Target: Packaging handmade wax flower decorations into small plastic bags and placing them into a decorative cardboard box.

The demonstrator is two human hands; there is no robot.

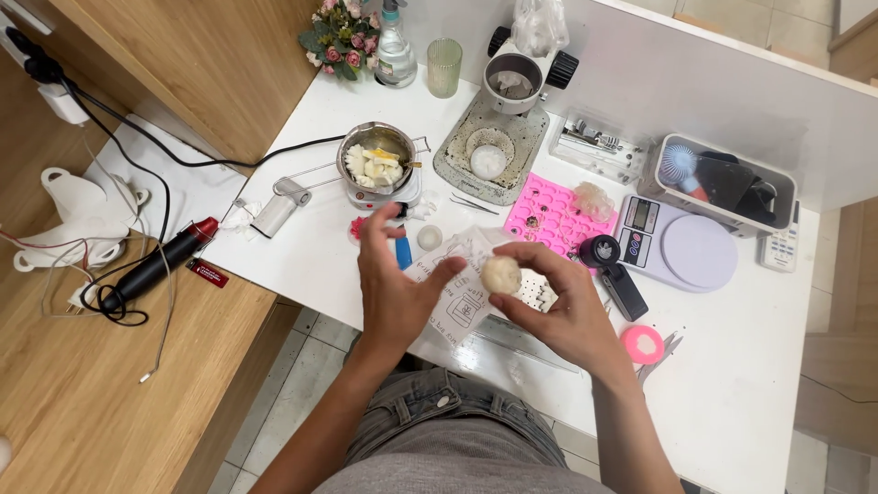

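Note:
My right hand (565,311) holds a small off-white ball (501,274) between thumb and fingertips, just above the front of the white table (732,393). My left hand (393,288) hovers beside it, fingers apart, its thumb reaching toward the ball without clearly touching it. Under both hands lies a white sheet of paper (457,297) with handwriting and a sketch. A second pale ball (429,238) rests on the table just beyond my left hand.
A small metal pot (377,166) of pale chunks sits on a heater. Behind stand a microscope (512,91), a pink silicone mould (547,212), a white scale (681,242), a grey bin (722,183), a glass (444,66) and flowers (343,37). A heat gun (160,265) lies left.

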